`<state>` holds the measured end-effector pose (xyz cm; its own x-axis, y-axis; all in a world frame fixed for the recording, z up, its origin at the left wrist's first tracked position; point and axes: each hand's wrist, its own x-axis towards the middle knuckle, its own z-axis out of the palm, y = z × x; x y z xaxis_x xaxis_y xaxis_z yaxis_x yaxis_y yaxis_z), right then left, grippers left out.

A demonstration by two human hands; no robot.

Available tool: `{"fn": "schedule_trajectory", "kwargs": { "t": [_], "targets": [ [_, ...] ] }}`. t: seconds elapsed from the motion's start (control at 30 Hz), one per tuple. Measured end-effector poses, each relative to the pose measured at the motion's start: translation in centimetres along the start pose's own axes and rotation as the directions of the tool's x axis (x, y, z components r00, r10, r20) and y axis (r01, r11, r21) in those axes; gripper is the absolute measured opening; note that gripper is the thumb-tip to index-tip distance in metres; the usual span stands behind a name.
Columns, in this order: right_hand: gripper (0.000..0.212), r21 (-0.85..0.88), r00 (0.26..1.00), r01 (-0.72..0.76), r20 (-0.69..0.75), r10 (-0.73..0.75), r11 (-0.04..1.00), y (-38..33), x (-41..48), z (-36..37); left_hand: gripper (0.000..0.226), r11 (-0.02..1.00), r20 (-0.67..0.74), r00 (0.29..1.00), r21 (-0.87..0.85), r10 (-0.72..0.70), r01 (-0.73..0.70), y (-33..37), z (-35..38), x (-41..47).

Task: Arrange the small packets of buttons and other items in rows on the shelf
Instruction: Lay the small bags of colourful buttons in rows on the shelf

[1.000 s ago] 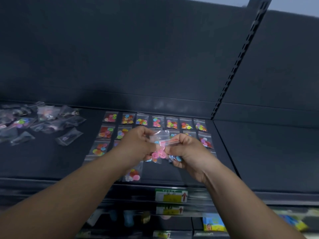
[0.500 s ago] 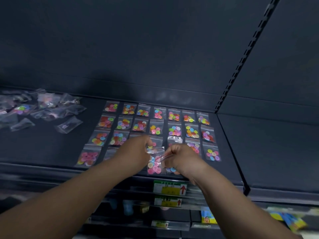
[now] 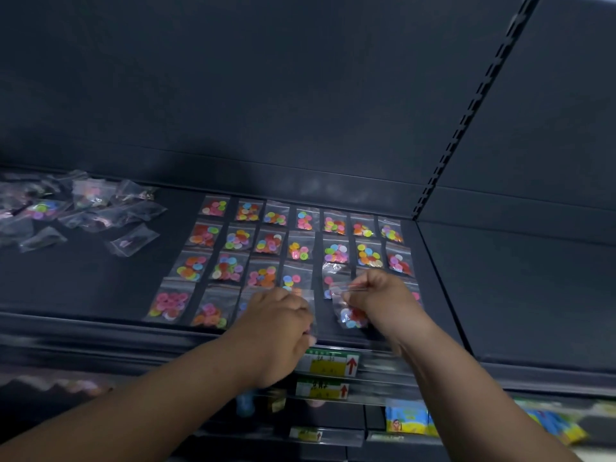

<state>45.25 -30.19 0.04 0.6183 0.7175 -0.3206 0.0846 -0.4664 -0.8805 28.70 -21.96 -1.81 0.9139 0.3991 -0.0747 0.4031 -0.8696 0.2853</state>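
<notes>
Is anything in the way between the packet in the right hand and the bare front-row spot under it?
Nothing visible. The right hand pinches the packet over bare shelf in the front row; the left hand sits one spot to the left, clear of it.

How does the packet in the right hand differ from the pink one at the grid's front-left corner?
The held packet hangs tilted from its top edge, pinched by the right hand; the pink packet lies flat on the shelf. The held packet's buttons bunch at its bottom, red and light blue; the pink packet's spread out, mostly pink. Both are small clear bags of buttons.
</notes>
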Motion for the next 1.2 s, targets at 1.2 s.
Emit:
{"fn": "schedule_trajectory", "kwargs": {
  "t": [1.2],
  "targets": [
    [0.005, -0.508, 0.894, 0.448, 0.278, -0.352, 0.736, 2.7, -0.2, 0.2, 0.043, 0.993, -0.011, 0.997, 0.096, 0.077, -0.076, 0.7, 0.8, -0.3]
  ]
}}
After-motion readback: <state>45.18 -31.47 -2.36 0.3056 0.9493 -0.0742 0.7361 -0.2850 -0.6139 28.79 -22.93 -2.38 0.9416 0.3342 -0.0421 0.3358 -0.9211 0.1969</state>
